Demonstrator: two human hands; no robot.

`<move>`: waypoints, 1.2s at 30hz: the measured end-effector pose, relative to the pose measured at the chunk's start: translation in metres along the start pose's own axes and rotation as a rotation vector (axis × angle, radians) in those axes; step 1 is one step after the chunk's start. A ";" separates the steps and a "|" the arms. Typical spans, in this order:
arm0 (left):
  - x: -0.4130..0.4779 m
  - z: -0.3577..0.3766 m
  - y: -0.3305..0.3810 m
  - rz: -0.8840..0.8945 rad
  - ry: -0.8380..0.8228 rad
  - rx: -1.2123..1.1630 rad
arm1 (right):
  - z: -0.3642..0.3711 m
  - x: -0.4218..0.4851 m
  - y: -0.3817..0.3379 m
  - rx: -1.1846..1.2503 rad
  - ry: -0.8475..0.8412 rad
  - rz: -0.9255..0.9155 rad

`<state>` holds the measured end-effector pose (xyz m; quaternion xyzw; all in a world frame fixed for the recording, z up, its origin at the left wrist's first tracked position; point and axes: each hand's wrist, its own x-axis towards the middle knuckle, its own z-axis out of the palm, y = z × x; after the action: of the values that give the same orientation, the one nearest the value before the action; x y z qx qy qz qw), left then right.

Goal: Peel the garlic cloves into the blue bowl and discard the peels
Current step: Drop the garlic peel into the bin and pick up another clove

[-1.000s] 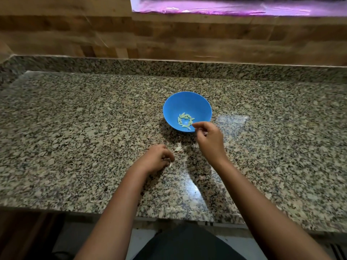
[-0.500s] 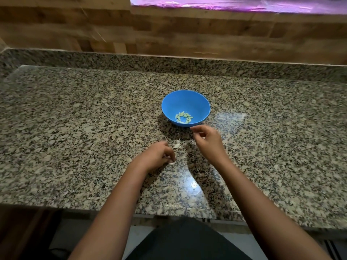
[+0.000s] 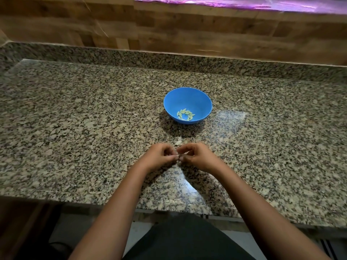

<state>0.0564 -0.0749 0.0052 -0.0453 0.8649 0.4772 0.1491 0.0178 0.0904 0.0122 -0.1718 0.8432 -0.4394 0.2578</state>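
Note:
A blue bowl stands on the granite counter with several pale peeled garlic cloves lying in a ring at its bottom. In front of the bowl my left hand and my right hand meet, fingertips curled together and pinching a small garlic clove that is mostly hidden between them. A pale scrap of garlic peel lies on the counter just beyond my fingers, between the hands and the bowl.
The speckled granite counter stretches wide to both sides, with a raised granite lip and a wood-look wall behind it. The counter's front edge runs just below my forearms.
My right hand has drawn back from the bowl's rim and come together with my left hand in front of it. The view has tilted down a little.

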 end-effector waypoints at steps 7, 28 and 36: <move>0.004 0.007 0.012 -0.074 0.091 -0.590 | -0.007 -0.009 -0.005 0.100 0.110 -0.015; 0.009 0.058 -0.030 0.457 0.221 0.645 | -0.022 0.012 -0.043 -0.889 -0.117 0.217; 0.024 0.053 -0.007 0.304 0.208 0.216 | -0.024 -0.002 -0.018 -0.386 0.044 0.281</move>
<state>0.0464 -0.0330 -0.0343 0.0529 0.9185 0.3917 -0.0107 0.0064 0.0976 0.0391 -0.0891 0.9326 -0.2337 0.2603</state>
